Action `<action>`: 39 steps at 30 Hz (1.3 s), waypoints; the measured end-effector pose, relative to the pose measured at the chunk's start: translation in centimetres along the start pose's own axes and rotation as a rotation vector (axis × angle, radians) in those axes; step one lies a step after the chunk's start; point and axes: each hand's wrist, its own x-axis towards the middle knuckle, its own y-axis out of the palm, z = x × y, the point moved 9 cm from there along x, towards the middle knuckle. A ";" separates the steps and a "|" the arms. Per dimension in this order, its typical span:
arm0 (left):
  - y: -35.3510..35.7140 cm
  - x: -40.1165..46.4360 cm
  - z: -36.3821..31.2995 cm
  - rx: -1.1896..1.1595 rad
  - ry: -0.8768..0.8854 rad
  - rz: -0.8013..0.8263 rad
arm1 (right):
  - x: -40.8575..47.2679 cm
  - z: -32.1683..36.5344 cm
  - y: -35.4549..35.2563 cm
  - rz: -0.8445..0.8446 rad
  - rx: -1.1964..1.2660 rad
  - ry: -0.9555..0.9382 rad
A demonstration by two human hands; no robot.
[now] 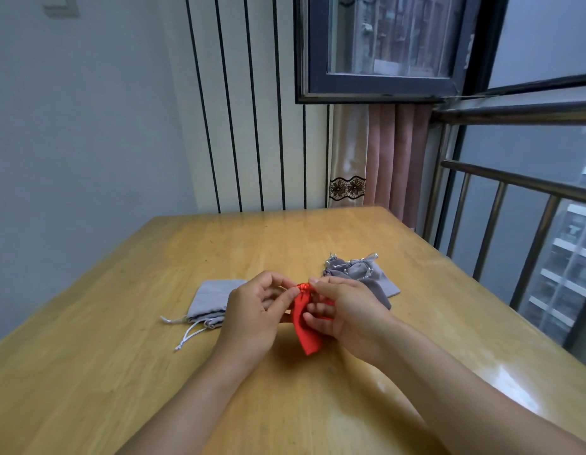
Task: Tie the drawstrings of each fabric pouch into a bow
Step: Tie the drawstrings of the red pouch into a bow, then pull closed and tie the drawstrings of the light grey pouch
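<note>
A red fabric pouch (pixel 305 326) hangs between my two hands above the wooden table (pixel 121 372), its gathered neck at the top. My left hand (pixel 252 310) pinches the red drawstring at the left of the neck. On the right of the neck, my right hand (pixel 344 310) pinches the string and its lower fingers curl against the pouch. A grey pouch (pixel 211 298) lies flat to the left, its white drawstrings (pixel 190 334) loose on the table. Behind my right hand lie grey pouches (pixel 364 274) with gathered necks and silver strings.
The table stands against a striped wall (pixel 252 126). A metal railing (pixel 514 198) and window run along the right side, with a pink curtain (pixel 393 159) in the corner.
</note>
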 end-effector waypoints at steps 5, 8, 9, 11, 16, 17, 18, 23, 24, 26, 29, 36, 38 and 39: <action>-0.7 0.2 0.7 0.073 -0.037 -0.083 | -0.1 0.4 -0.7 -0.085 -0.179 -0.076; -0.9 0.3 0.8 0.039 -0.066 -0.114 | -0.3 2.0 -1.0 -0.127 -0.432 -0.232; -1.0 0.3 1.0 -0.023 -0.091 -0.117 | -0.4 2.4 -0.7 -0.105 -0.509 -0.264; -1.0 0.2 1.3 -0.127 -0.131 -0.104 | -0.6 2.3 0.0 -0.004 -0.555 -0.255; -2.1 0.7 0.7 -0.142 -0.099 -0.134 | 0.0 3.1 -0.6 0.009 -0.622 -0.314; -3.7 1.0 0.3 0.031 -0.030 -0.214 | 0.2 3.8 -1.5 -0.066 -0.665 -0.358; -5.2 1.3 -0.3 0.290 0.042 -0.279 | 0.4 4.6 -2.5 -0.149 -0.740 -0.408; -8.0 0.9 3.4 1.107 -0.251 -0.142 | -1.1 6.7 -3.1 -0.410 -1.106 -0.688; -7.9 0.8 4.2 1.059 -0.294 -0.121 | -1.6 6.5 -1.6 -0.340 -1.161 -0.773; -7.5 0.9 4.2 0.972 -0.272 -0.127 | -2.3 5.0 2.0 -0.098 -1.333 -0.895; -7.5 1.1 3.4 0.888 -0.191 -0.186 | -1.8 1.6 4.2 0.171 -1.576 -0.806; -5.0 1.4 2.0 0.535 -0.015 -0.082 | -0.8 1.2 2.7 0.047 -1.626 -0.670; -4.1 1.3 1.5 0.431 0.019 -0.048 | -0.8 1.0 3.0 0.063 -1.590 -0.680; -3.8 1.3 1.4 0.450 0.031 -0.027 | -0.7 1.0 3.1 0.073 -1.557 -0.692</action>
